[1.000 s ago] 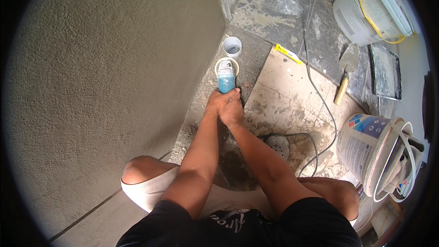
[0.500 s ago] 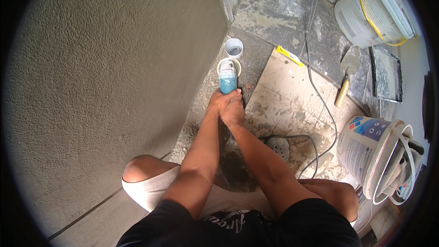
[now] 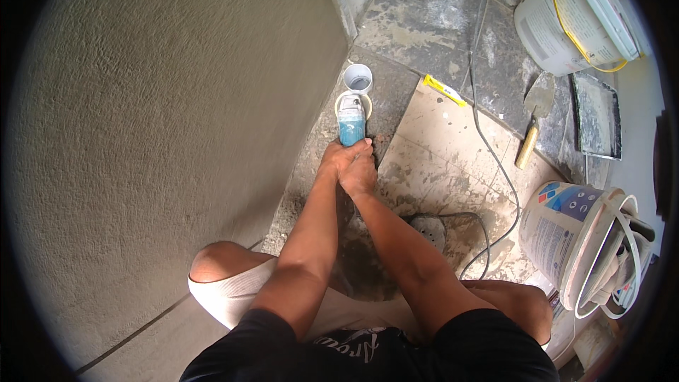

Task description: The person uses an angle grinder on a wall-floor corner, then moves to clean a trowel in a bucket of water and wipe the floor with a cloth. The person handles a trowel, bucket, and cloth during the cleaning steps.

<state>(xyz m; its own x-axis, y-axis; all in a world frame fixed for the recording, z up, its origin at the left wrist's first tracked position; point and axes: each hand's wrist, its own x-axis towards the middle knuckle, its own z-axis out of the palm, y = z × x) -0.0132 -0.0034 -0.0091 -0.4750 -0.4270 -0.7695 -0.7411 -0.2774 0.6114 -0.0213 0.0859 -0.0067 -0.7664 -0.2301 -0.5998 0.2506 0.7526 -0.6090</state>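
Both my hands are wrapped round the body of a blue angle grinder (image 3: pixel 351 129), whose grey head points away from me. My left hand (image 3: pixel 335 159) and my right hand (image 3: pixel 359 171) overlap at its near end. The grinder's head lies over a cream pipe end (image 3: pixel 368 102) set in the floor, covering most of its opening; the disc is hidden from me. Just beyond stands a second pipe end (image 3: pixel 358 79), round and pale grey, with its opening facing up.
A rough plastered wall (image 3: pixel 163 113) rises on the left. To the right lie a yellow packet (image 3: pixel 444 90), a black cord (image 3: pixel 488 141), a trowel (image 3: pixel 530 134) and a black tray (image 3: pixel 598 117). Two buckets, one lidded (image 3: pixel 566 21) and one cloth-filled (image 3: pixel 559 230), stand farther right. A drain cover (image 3: pixel 428 232) shows beside my right forearm.
The view has shifted slightly. The grinder's head now sits closer to the far pipe end in the picture. Both hands keep the same grip.
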